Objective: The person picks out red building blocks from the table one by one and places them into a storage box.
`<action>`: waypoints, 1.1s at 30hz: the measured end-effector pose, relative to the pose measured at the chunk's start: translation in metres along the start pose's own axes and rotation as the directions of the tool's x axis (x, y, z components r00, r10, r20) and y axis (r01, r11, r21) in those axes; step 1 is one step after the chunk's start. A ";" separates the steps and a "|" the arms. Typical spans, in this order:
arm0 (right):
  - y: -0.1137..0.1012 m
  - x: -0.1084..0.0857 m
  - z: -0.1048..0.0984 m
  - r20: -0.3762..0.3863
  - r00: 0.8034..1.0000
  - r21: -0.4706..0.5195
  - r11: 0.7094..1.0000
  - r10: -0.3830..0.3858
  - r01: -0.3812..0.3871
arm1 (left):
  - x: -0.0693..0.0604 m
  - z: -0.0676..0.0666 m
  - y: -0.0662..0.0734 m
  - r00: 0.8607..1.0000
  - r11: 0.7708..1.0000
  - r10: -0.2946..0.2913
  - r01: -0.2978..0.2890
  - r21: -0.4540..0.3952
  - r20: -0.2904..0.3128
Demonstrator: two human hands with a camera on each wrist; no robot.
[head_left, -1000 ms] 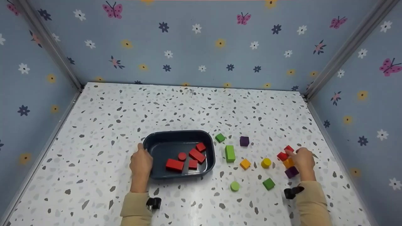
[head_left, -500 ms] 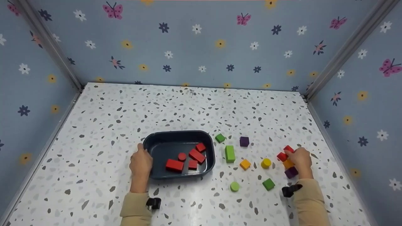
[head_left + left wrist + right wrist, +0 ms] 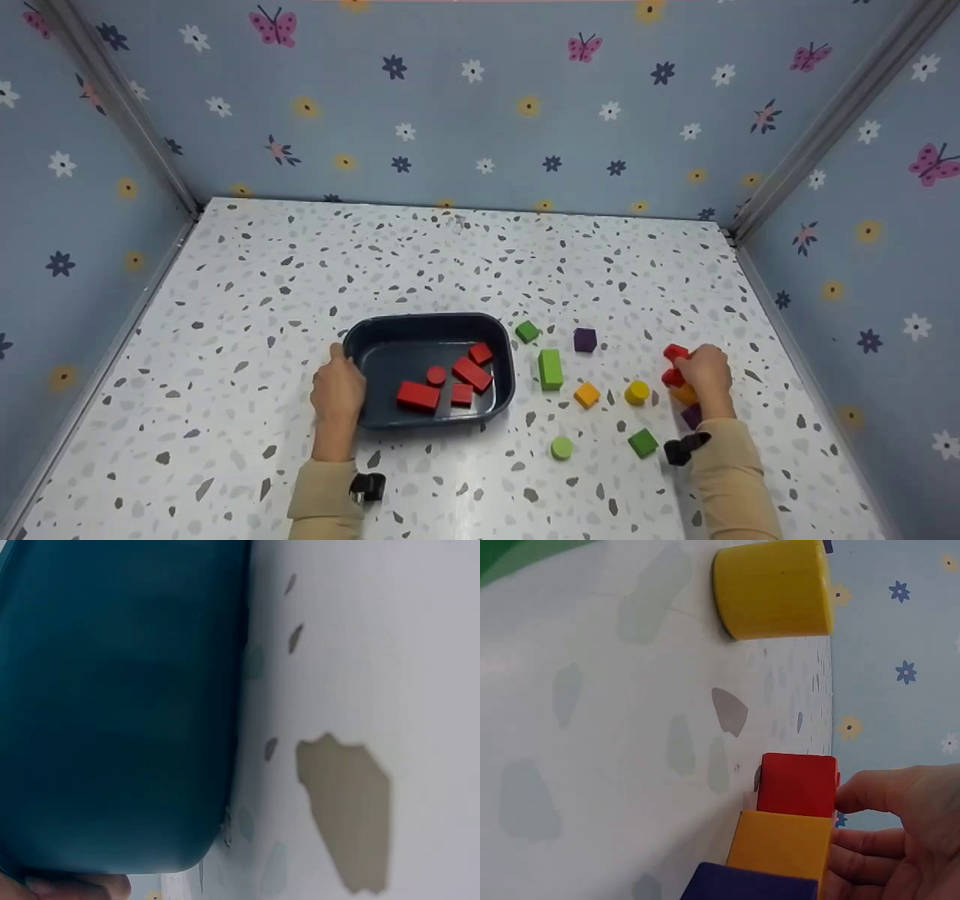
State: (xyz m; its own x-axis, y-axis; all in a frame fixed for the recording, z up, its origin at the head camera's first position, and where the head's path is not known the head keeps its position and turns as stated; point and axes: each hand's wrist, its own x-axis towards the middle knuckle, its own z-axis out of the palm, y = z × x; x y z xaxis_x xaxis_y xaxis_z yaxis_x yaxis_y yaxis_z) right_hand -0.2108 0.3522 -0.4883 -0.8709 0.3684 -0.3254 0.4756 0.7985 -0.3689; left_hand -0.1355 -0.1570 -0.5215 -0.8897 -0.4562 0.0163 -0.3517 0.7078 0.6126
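A dark blue tray (image 3: pixel 427 420) stands left of centre in the head view, with several red blocks (image 3: pixel 471 373) lying inside. My left hand (image 3: pixel 337 390) grips its left rim; in the left wrist view, fingers (image 3: pixel 82 889) show at the edge of the tray wall (image 3: pixel 127 712). At the right, my right hand (image 3: pixel 709 375) pinches a red block (image 3: pixel 676 352), its far side hidden by the fingers. Just below sits another red block (image 3: pixel 671 377). An orange block (image 3: pixel 780 844) and a purple block (image 3: pixel 750 886) stand in line beside it, partly covered by the hand in the head view.
Between tray and right hand lie a green cuboid (image 3: pixel 550 370), green cubes (image 3: pixel 643 442), a light green cylinder (image 3: pixel 561 448), an orange cube (image 3: pixel 586 394), a yellow cylinder (image 3: pixel 637 392) and a purple cube (image 3: pixel 585 340). Patterned walls (image 3: pixel 480 112) border the speckled table (image 3: pixel 375 262).
My right hand has shifted left and slightly away from me, and the upper red block has moved left with it. The left hand and the tray have stayed in place.
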 end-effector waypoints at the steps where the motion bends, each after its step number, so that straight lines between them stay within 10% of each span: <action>1: -0.001 0.000 0.000 0.007 1.000 -0.002 1.000 -0.002 0.002 | 0.000 0.000 0.000 1.000 1.000 0.001 -0.001 0.001 -0.002; 18: -0.029 -0.012 0.000 0.006 0.991 -0.003 0.991 -0.135 0.135 | 0.000 0.001 -0.001 1.000 1.000 0.002 -0.002 0.002 -0.011; 33: -0.067 -0.045 0.004 -0.154 0.891 -0.002 0.902 -0.427 0.432 | -0.001 0.001 0.000 1.000 1.000 -0.008 0.008 -0.005 -0.008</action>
State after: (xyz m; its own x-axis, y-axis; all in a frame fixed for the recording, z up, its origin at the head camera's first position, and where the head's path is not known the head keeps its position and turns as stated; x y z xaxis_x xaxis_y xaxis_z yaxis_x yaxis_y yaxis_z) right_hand -0.2026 0.2800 -0.4523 -0.9982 0.0604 0.0012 0.0527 0.8804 -0.4714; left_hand -0.1346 -0.1560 -0.5219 -0.8848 -0.4656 0.0178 -0.3570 0.7018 0.6164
